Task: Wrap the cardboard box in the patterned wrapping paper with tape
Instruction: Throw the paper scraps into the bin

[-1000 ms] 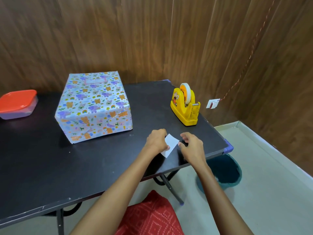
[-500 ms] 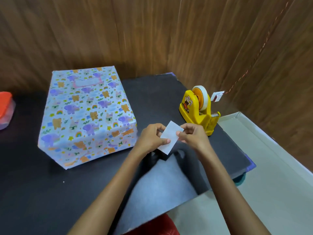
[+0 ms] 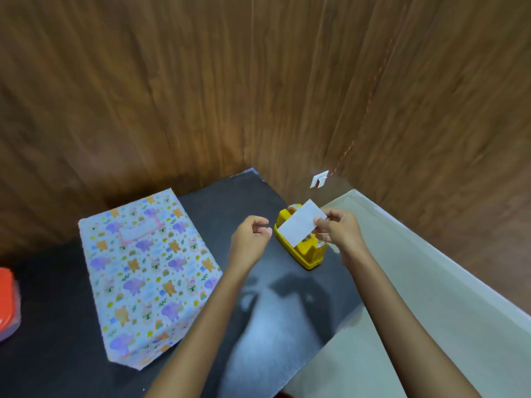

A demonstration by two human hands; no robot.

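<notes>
**Box sits wrapped on tabletop; right hand holds a white slip over the tape dispenser**

- Both forearms reach in from the bottom edge over the near right part of the black tabletop (image 3: 51,326). Their blurred shadows fall on the surface between them.
- Box (image 3: 146,271): on the tabletop, left of both hands and clear of them. Every face in view is covered by wrapping paper (image 3: 135,308) printed with purple elephants, orange bears and rainbows. There is a pale patch with a pink border on top, near the far edge.
- Left hand (image 3: 251,239): raised above the tabletop between box and dispenser. Grip is curled in, thumb close to the fingertips, with nothing visible in it.
- Right hand (image 3: 339,234): grip clamped on a white slip (image 3: 298,226), thumb and fingers pinching its right end. The slip is tilted, far corner up, and is not touching the left hand.
- Tape dispenser (image 3: 309,257): yellow, on the tabletop near the right edge, right under the slip, which hides its top.
- Far left edge: container with a red lid (image 3: 5,297), cut off by the frame, well apart from the box.
- Right of the tabletop: pale floor (image 3: 431,297).
- Behind: small white tag (image 3: 319,180) hanging on a thin reddish string against the wood-panel wall (image 3: 172,96).
</notes>
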